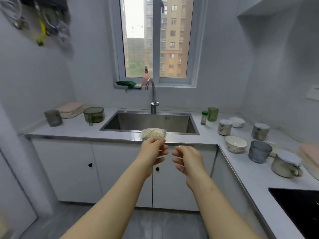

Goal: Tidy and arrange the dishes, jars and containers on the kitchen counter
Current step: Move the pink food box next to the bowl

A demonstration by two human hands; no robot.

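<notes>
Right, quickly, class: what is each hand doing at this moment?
Left hand: pinches the bag by its near edge.
Right hand: open, fingers loosely curled, holding nothing.

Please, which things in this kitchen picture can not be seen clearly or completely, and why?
All in the head view:
- What the bag contains: blurred, and the left hand pinching it covers its lower edge.
- Whether the right hand holds anything: blurred.
- Contents of the mug: a cover hides them.
- The cooktop: cut off by the right and bottom edges.
- The hanging tools, top left: too blurred to name.
</notes>
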